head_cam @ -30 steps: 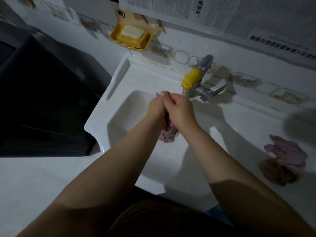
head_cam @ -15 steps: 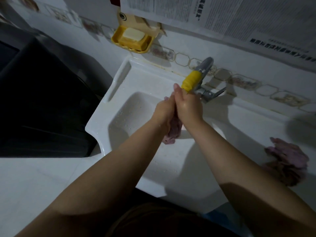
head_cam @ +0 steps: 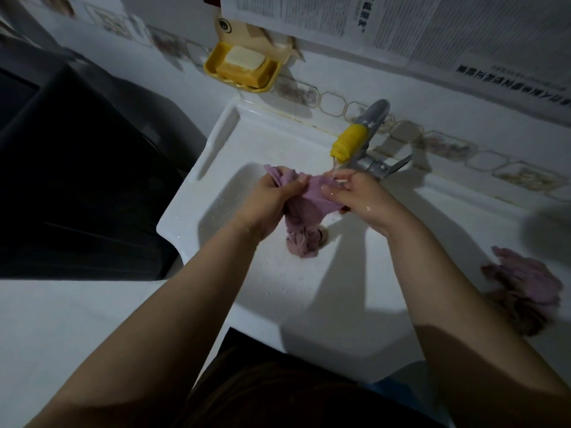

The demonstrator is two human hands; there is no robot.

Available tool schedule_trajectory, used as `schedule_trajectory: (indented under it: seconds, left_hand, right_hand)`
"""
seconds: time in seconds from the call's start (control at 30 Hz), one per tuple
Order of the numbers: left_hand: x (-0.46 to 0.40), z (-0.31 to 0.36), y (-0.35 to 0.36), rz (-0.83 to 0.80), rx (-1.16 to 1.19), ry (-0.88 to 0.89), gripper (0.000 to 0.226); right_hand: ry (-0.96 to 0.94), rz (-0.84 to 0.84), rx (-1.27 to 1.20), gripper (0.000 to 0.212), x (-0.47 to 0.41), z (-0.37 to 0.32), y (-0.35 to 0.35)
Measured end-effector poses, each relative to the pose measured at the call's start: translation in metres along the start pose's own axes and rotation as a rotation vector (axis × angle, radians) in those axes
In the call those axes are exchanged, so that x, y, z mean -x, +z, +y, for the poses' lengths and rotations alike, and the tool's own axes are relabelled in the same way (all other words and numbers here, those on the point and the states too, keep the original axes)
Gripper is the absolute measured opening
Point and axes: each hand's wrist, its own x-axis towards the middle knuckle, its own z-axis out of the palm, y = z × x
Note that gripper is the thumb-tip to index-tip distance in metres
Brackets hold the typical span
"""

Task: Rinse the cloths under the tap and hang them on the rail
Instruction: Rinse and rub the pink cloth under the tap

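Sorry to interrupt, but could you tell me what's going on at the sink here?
A person is rinsing a purple cloth over the sink. The left hand and right hand each grip it, holding it spread under a thin stream from the yellow-tipped tap, its lower part hanging bunched into the basin. More cloths lie heaped on the counter to the right. No rail is in view.

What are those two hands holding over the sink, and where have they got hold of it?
One purple cloth. The left hand grips its left upper end, the right hand pinches the right upper edge, and the rest hangs bunched below.
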Motion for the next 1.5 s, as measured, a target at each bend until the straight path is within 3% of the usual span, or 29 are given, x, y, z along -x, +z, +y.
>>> schedule_trajectory:
  seconds: [0.1, 0.17, 0.2, 0.27, 0.37, 0.43, 0.5, 0.53, 0.67, 0.73, 0.87, 1.0, 1.07, 1.17, 1.2, 1.3, 1.43, 1.5]
  left_hand:
    - [0.004, 0.004, 0.002, -0.055, 0.039, 0.015, 0.029]
    - [0.007, 0.005, 0.006, -0.056, 0.082, 0.002, 0.022]
    - [0.012, 0.007, 0.008, -0.042, 0.122, -0.007, 0.018]
    - [0.017, 0.008, 0.012, 0.000, 0.143, -0.053, 0.034]
    - [0.021, 0.007, 0.018, 0.023, 0.023, -0.091, 0.038]
    - [0.022, 0.009, 0.025, 0.039, -0.014, -0.132, 0.035]
    - [0.021, 0.011, 0.029, 0.013, -0.041, -0.181, 0.035]
    - [0.019, 0.009, 0.030, 0.017, -0.077, -0.183, 0.036]
    - [0.011, 0.002, 0.036, 0.127, -0.225, -0.170, 0.040]
    - [0.016, 0.000, 0.049, 0.180, -0.183, -0.191, 0.042]
    - [0.019, -0.008, 0.064, 0.193, -0.218, -0.223, 0.058]
    - [0.011, -0.002, 0.051, 0.185, -0.207, -0.106, 0.039]
    - [0.012, 0.003, 0.050, 0.079, -0.161, -0.217, 0.049]
    - [0.014, 0.009, 0.044, -0.135, -0.180, -0.345, 0.078]
    - [0.013, 0.008, 0.040, -0.168, -0.256, -0.330, 0.076]
    - [0.015, 0.007, 0.028, -0.167, -0.387, -0.196, 0.042]
    - [0.010, 0.001, 0.017, -0.105, -0.364, -0.002, 0.033]
    - [0.010, -0.001, 0.015, -0.136, -0.264, 0.050, 0.021]
  right_hand:
    - [0.088, -0.059, -0.102, 0.014, 0.004, 0.011, -0.005]
    - [0.108, -0.027, -0.303, 0.017, 0.007, 0.012, -0.004]
    - [0.091, -0.002, -0.434, 0.013, 0.009, 0.012, -0.004]
    - [0.025, 0.032, -0.680, 0.019, 0.010, 0.009, -0.002]
    - [-0.013, 0.088, -0.848, 0.024, 0.009, 0.003, 0.007]
    - [0.013, 0.158, -0.852, 0.012, 0.005, -0.002, 0.013]
    - [0.017, 0.260, -0.698, 0.014, 0.002, -0.007, 0.015]
    - [-0.022, 0.309, -0.525, 0.011, 0.002, -0.008, 0.015]
    - [-0.261, 0.360, 0.305, 0.041, 0.014, -0.019, 0.046]
    - [-0.251, 0.403, 0.512, 0.044, 0.011, -0.023, 0.053]
    - [-0.011, 0.580, 0.419, 0.044, -0.003, -0.028, 0.033]
    - [-0.237, 0.540, 0.535, 0.047, 0.016, -0.026, 0.057]
    - [-0.120, 0.545, 0.455, 0.049, 0.010, -0.026, 0.049]
    - [-0.031, 0.563, 0.122, 0.041, 0.002, -0.027, 0.026]
    - [-0.048, 0.553, 0.060, 0.039, 0.004, -0.027, 0.023]
    - [-0.098, 0.521, -0.105, 0.032, 0.009, -0.027, 0.025]
    - [-0.184, 0.458, -0.095, 0.013, 0.010, -0.019, 0.020]
    - [-0.237, 0.407, -0.139, 0.022, 0.014, -0.015, 0.020]
